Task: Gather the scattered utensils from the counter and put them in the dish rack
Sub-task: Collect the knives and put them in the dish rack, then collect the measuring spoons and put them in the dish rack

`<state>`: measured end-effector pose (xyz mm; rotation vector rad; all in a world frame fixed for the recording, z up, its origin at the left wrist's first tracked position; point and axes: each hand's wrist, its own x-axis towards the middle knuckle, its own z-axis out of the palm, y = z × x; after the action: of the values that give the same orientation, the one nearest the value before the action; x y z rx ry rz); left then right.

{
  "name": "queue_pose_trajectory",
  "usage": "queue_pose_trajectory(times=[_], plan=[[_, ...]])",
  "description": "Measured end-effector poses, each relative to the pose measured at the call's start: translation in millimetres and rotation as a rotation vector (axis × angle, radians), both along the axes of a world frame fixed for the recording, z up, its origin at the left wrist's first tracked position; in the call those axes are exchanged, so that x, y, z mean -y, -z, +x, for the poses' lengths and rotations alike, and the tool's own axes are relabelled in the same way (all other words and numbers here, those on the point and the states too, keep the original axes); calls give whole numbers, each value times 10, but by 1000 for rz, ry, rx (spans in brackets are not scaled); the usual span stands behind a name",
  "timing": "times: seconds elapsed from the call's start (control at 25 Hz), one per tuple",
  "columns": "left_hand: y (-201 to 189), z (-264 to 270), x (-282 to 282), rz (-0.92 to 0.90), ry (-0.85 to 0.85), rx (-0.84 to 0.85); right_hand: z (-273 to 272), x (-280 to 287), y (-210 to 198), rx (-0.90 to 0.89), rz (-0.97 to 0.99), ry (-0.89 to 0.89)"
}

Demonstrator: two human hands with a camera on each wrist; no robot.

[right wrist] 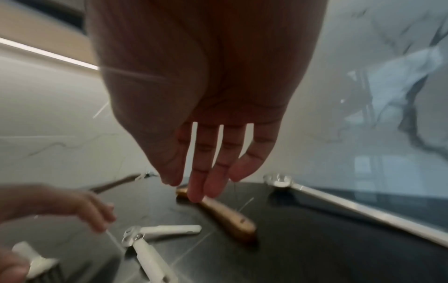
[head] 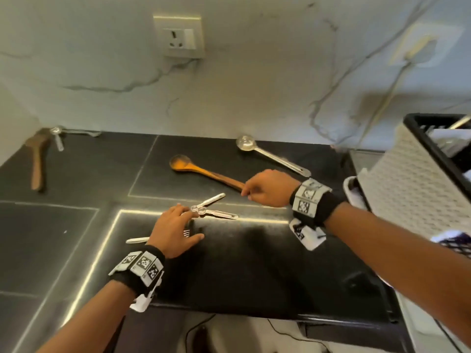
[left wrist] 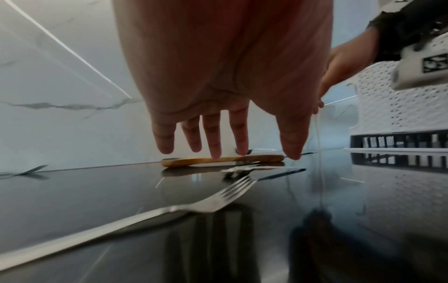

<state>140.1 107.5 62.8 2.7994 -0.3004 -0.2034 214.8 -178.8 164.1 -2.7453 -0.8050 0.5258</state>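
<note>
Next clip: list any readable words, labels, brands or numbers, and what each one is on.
No readable text in any view.
Left wristband: black-and-white square code markers, patterns only, no letters.
Right wristband: the same kind of markers; one also shows in the left wrist view, blurred.
Wall socket: no marking legible.
Fork, tongs, wooden spoon: any stamp is too small or blurred to tell.

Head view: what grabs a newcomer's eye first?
Two bare hands reach over the black counter: the right hand hovers open at the handle end of the wooden spoon, the left hand open over a fork and beside the folding metal tongs. A steel ladle lies near the wall, and the white dish rack stands at the right edge.
</note>
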Motion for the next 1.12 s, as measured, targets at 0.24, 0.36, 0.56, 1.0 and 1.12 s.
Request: queue_pose_trajectory(times=[0.24,0.36,0.56,1.0,1.12], plan=[[225,56,-644,63,22,-169,76,-865,878,-26,-49,95],[237,76,-697,43,71,-148,103,-1011,1082,-55,-17,165],[216,113,-686,-189,31,-76,-13,-1000,965,-183,235,331],[-74,10,-681,-1296,-530,-272,-41,-1607,794,-145,444,210],[-93,-122,-865,-1301,-590,-264,299,-1358,858,32,65,78]])
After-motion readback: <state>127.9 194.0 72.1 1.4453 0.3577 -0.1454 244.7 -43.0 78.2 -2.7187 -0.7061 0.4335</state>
